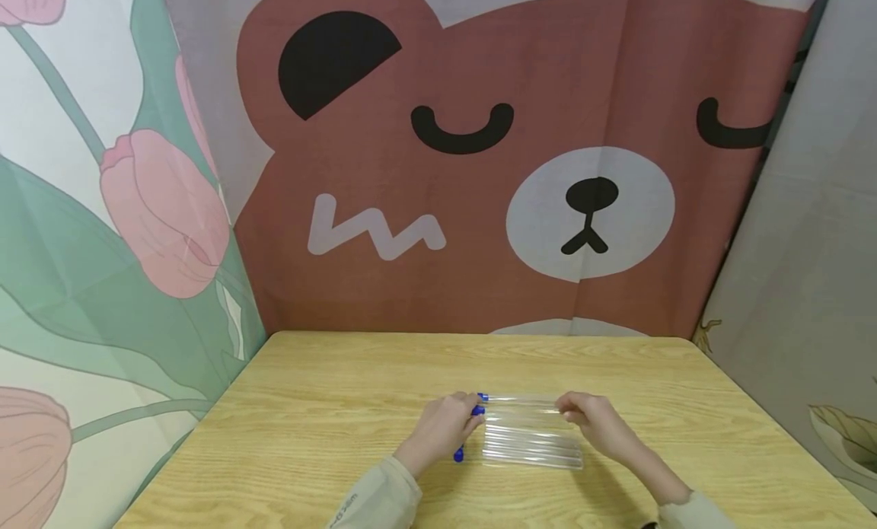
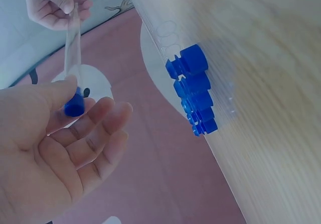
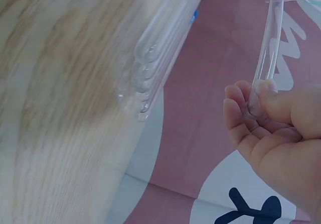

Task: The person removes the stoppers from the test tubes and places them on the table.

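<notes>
A clear test tube (image 3: pixel 269 40) is held lengthwise between my two hands, raised off the table in both wrist views. My left hand (image 1: pixel 441 426) grips its left end between thumb and forefinger, with a blue stopper (image 2: pixel 74 107) showing there. The other fingers are loosely bent beside it. At the tube's rounded right end, my right hand (image 1: pixel 603 422) pinches with thumb and curled fingers. Below lie several more clear test tubes (image 1: pixel 533 447), side by side. Several blue stoppers (image 2: pixel 197 91) form a row near their left ends, partly hidden behind my left hand in the head view.
Everything lies on a wood-grain table (image 1: pixel 308 407). Beyond its far edge hangs a brown cloth (image 1: pixel 377 301) with a bear print. A tulip-print cloth (image 1: pixel 164 209) covers the left side, and a grey one (image 1: pixel 808 247) hangs to the right.
</notes>
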The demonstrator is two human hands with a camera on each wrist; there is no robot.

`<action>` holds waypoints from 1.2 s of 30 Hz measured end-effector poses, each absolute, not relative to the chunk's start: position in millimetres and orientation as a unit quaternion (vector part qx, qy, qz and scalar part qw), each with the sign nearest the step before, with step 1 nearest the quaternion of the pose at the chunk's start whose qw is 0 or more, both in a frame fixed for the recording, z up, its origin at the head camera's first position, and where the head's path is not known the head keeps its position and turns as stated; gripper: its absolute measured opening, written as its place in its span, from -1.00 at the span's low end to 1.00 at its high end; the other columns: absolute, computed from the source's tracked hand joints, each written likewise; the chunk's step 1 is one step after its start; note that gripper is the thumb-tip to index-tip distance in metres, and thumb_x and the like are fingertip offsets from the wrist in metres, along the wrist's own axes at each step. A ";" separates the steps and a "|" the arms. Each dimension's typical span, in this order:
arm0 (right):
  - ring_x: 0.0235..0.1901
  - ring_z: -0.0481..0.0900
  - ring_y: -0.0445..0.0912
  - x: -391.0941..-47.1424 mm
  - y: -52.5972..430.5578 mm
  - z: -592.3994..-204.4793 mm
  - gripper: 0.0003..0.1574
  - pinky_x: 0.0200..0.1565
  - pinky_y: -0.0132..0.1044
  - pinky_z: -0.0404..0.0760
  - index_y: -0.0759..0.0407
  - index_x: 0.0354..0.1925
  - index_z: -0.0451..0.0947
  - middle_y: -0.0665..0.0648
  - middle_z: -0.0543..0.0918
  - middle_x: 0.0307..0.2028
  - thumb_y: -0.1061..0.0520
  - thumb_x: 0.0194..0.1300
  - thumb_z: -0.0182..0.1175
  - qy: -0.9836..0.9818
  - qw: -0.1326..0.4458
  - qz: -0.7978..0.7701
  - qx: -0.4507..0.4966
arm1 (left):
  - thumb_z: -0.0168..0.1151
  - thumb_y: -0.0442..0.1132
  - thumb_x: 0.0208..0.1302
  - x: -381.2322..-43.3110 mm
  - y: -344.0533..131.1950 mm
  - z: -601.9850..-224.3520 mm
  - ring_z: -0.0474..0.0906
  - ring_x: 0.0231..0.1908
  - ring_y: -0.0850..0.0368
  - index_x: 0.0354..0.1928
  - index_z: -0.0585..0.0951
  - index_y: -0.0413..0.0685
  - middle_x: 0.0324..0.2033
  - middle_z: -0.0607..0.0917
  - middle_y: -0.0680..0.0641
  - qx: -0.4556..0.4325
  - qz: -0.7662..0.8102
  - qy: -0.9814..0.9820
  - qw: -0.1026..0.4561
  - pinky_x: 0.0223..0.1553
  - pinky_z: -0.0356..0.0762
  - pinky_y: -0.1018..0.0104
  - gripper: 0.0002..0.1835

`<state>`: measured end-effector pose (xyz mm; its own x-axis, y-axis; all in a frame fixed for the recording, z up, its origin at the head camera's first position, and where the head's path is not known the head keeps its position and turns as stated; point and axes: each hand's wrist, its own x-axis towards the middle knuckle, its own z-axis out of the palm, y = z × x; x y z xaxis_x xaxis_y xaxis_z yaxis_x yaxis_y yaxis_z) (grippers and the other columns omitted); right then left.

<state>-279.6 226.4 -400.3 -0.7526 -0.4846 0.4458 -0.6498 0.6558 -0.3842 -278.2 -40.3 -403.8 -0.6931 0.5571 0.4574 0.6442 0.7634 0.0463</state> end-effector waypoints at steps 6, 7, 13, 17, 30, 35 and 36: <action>-0.40 0.58 0.03 -277.0 225.8 -398.0 -0.85 -0.40 -0.35 0.55 0.32 -0.32 0.51 0.18 0.60 -0.41 0.44 0.07 0.14 -0.880 0.169 0.295 0.332 | 0.08 -0.09 0.25 -277.4 -39.6 -404.0 0.54 -0.44 0.27 -0.10 0.56 -0.17 -0.34 0.63 -0.04 -0.336 -0.112 -0.913 0.205 -0.51 0.41 0.57 -0.69; -0.40 0.58 0.03 -276.7 225.8 -397.7 -0.85 -0.41 -0.35 0.55 0.32 -0.32 0.51 0.17 0.60 -0.41 0.44 0.07 0.14 -0.877 0.174 0.297 0.335 | 0.08 -0.10 0.26 -277.1 -39.5 -403.8 0.56 -0.41 0.25 -0.10 0.55 -0.17 -0.32 0.63 -0.05 -0.337 -0.116 -0.912 0.204 -0.49 0.43 0.57 -0.69; -0.45 0.58 0.00 -277.0 227.5 -398.0 -0.81 -0.44 -0.39 0.54 0.32 -0.34 0.51 0.17 0.60 -0.43 0.49 0.03 0.14 -0.866 0.202 0.299 0.345 | 0.03 -0.10 0.29 -276.2 -38.5 -402.2 0.57 -0.35 0.22 -0.08 0.54 -0.17 -0.28 0.64 -0.05 -0.343 -0.120 -0.909 0.205 -0.43 0.46 0.54 -0.69; -0.46 0.58 0.00 -276.9 228.2 -398.6 -0.78 -0.43 -0.40 0.54 0.32 -0.33 0.51 0.15 0.61 -0.42 0.51 0.01 0.14 -0.869 0.200 0.303 0.337 | 0.02 -0.12 0.30 -276.6 -37.2 -401.6 0.49 -0.51 0.33 -0.16 0.55 -0.16 -0.40 0.61 0.01 -0.343 -0.124 -0.909 0.199 -0.54 0.37 0.61 -0.73; -0.39 0.58 0.04 -277.5 228.3 -403.2 -0.79 -0.38 -0.38 0.55 0.32 -0.30 0.51 0.14 0.61 -0.39 0.49 0.04 0.13 -0.875 0.180 0.322 0.314 | 0.05 -0.14 0.28 -273.8 -37.1 -402.7 0.20 -0.72 0.40 -0.48 0.44 -0.06 -0.70 0.29 0.17 -0.337 -0.118 -0.913 0.195 -0.73 0.16 0.64 -0.79; -0.39 0.58 0.04 -277.6 228.9 -403.0 -0.78 -0.38 -0.36 0.55 0.31 -0.29 0.51 0.14 0.61 -0.38 0.49 0.06 0.12 -0.876 0.173 0.328 0.308 | 0.02 -0.14 0.29 -272.4 -36.4 -402.3 0.21 -0.72 0.40 -0.45 0.45 -0.08 -0.68 0.31 0.15 -0.339 -0.109 -0.914 0.197 -0.73 0.16 0.66 -0.79; -0.38 0.58 0.04 -277.7 228.9 -403.0 -0.78 -0.38 -0.36 0.55 0.31 -0.29 0.51 0.14 0.61 -0.38 0.49 0.06 0.12 -0.876 0.172 0.330 0.307 | 0.01 -0.14 0.30 -272.0 -36.5 -402.2 0.21 -0.72 0.40 -0.45 0.45 -0.09 -0.68 0.31 0.15 -0.339 -0.107 -0.914 0.198 -0.73 0.16 0.66 -0.78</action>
<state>-277.7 228.9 -403.0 -0.7525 -0.4247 0.5034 -0.6513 0.5934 -0.4729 -272.0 -36.5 -402.2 -0.6923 0.5765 0.4341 0.6613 0.7476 0.0618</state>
